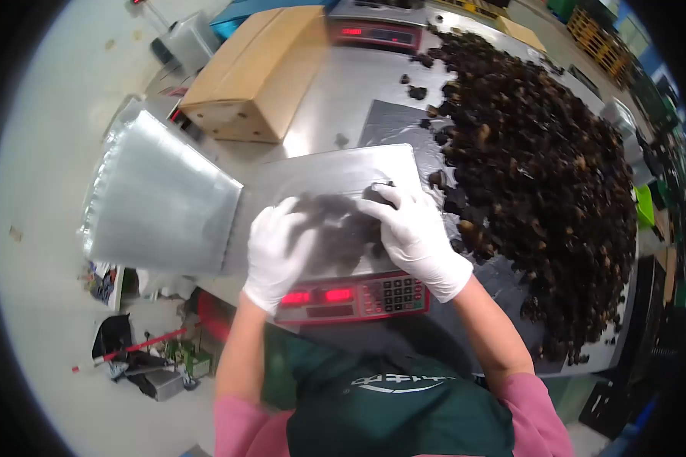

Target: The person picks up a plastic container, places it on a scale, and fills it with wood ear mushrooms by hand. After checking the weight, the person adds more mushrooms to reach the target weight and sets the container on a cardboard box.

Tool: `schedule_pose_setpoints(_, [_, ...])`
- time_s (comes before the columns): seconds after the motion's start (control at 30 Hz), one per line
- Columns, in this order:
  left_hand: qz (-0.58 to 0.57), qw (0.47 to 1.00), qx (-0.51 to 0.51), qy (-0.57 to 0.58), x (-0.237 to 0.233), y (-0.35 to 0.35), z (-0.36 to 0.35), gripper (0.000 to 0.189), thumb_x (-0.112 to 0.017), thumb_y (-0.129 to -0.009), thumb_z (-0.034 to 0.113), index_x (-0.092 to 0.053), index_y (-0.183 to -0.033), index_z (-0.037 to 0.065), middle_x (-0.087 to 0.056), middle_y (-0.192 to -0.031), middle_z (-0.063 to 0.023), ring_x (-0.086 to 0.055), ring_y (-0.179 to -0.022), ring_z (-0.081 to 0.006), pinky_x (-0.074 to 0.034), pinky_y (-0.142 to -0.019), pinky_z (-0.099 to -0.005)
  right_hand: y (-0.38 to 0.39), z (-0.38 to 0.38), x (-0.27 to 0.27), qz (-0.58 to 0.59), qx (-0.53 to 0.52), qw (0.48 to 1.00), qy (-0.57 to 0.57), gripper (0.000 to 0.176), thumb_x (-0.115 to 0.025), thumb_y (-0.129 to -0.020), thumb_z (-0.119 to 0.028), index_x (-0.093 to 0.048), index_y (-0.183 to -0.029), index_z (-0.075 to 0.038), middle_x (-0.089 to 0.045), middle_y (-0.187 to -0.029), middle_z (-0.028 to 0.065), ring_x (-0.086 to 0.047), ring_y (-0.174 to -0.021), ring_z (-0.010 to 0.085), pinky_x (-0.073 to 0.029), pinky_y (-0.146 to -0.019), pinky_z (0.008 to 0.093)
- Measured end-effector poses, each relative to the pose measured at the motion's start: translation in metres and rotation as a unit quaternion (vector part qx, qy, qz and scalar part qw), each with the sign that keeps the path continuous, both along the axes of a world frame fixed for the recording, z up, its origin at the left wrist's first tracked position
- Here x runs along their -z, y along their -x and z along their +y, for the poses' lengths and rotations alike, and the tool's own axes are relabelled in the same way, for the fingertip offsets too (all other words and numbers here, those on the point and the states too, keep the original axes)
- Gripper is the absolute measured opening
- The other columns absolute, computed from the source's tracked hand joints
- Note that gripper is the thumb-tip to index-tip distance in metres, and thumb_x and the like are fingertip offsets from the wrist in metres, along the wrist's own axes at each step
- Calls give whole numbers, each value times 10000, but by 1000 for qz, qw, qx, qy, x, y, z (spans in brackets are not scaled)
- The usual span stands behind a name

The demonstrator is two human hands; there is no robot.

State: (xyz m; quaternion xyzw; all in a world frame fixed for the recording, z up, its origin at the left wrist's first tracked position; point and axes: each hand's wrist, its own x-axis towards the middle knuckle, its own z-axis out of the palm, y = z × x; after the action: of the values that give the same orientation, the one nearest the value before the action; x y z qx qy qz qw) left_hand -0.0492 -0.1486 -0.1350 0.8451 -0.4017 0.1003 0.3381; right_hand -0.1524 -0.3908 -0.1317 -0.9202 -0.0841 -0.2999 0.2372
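A small blurred heap of dark, mushroom-like pieces [335, 228] lies on the metal pan [358, 167] of a digital scale. My left hand [278, 247], in a white glove, curves along the heap's left side with its fingers apart. From the right, my gloved right hand [419, 240] reaches over the pan, its fingers bent and spread at the heap's edge. A dark bit shows by its fingertips. Motion blur hides exactly which pieces the fingers touch. Red digits glow on the scale's front panel [351, 298], beside its keypad.
A large pile of similar dark pieces [541, 175] covers the table's right side. Left of the scale lies a stack of clear plastic bags [160, 198]. A cardboard box [259, 72] stands behind, near a second scale [377, 34]. Grey sheeting [392, 122] extends under the pile.
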Motion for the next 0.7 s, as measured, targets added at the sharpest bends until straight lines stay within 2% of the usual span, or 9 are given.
schedule_pose_setpoints(0.13, [-34, 998, 47, 13, -10, -9, 4, 787, -904, -724, 413, -572, -1335, 44, -504, -1541, -235, -512, -1378, -399, -416, -1144, -460, -3, -2, 7, -11, -8, 998, -64, 479, -651, -709, 38, -701, -1172, -77, -642, -1207, 134, -608, -966, 346, -502, -848, 468])
schedule_pose_setpoints(0.17, [-59, 994, 83, -40, -14, -11, -1, 1133, -926, -615, 565, -449, -1502, 46, -383, -1628, -246, -440, -1445, -427, -364, -1189, -482, -5, -1, 15, -50, -10, 997, -61, 473, -659, -724, 16, -689, -1188, -66, -638, -1232, 133, -610, -972, 338, -492, -884, 483])
schedule_pose_setpoints(0.2, [-58, 988, 105, -95, -24, -9, -11, 1276, -902, -573, 648, -385, -1583, 64, -371, -1633, -250, -363, -1503, -433, -277, -1234, -527, -6, 4, 30, -16, 8, 999, -43, 458, -675, -750, -44, -680, -1207, -62, -641, -1242, 129, -617, -1049, 329, -470, -984, 490])
schedule_pose_setpoints(0.33, [-86, 947, 164, -263, -19, -16, -35, 1087, -900, -586, 514, -507, -1506, 89, -468, -1558, -199, -400, -1456, -438, -268, -1207, -598, 9, 16, 23, 42, 41, 998, 17, 476, -698, -771, -112, -682, -1245, -78, -617, -1342, 153, -583, -1243, 334, -372, -1160, 528])
schedule_pose_setpoints(0.4, [-75, 959, 162, -219, -8, -24, -34, 1008, -915, -585, 450, -553, -1464, 114, -506, -1529, -189, -434, -1435, -438, -292, -1196, -594, 24, 1, 14, -58, 35, 997, -26, 461, -705, -761, -89, -682, -1221, -77, -642, -1319, 148, -640, -1153, 318, -477, -1058, 489])
schedule_pose_setpoints(0.47, [-74, 965, 179, -178, 1, -29, -29, 951, -929, -579, 411, -580, -1415, 121, -547, -1479, -170, -487, -1381, -425, -334, -1167, -575, 44, -30, 12, 14, 78, 993, -89, 403, -711, -779, -74, -681, -1180, -66, -679, -1230, 129, -690, -997, 302, -559, -893, 433])
schedule_pose_setpoints(0.53, [-63, 969, 183, -152, 4, -29, -25, 899, -926, -595, 433, -604, -1370, 111, -579, -1438, -161, -528, -1333, -411, -364, -1142, -553, 68, -69, 44, -24, 262, 965, 4, 398, -747, -812, -139, -659, -1194, -66, -693, -1126, 107, -697, -876, 291, -570, -771, 405])
schedule_pose_setpoints(0.6, [-44, 973, 175, -144, 1, -27, -25, 868, -906, -633, 517, -622, -1330, 84, -604, -1406, -160, -558, -1289, -396, -382, -1123, -531, 94, -86, 45, 189, 363, 912, -27, 480, -791, -822, -221, -634, -1252, -78, -679, -1080, 105, -691, -893, 295, -562, -779, 417])
schedule_pose_setpoints(0.7, [-32, 979, 156, -125, -9, -17, -34, 697, -932, -630, 448, -672, -1152, 68, -649, -1272, -143, -598, -1163, -369, -444, -1025, -482, 123, -94, 94, 198, 311, 927, 72, 551, -810, -801, -251, -622, -1297, -100, -643, -981, 93, -671, -849, 289, -551, -719, 418])
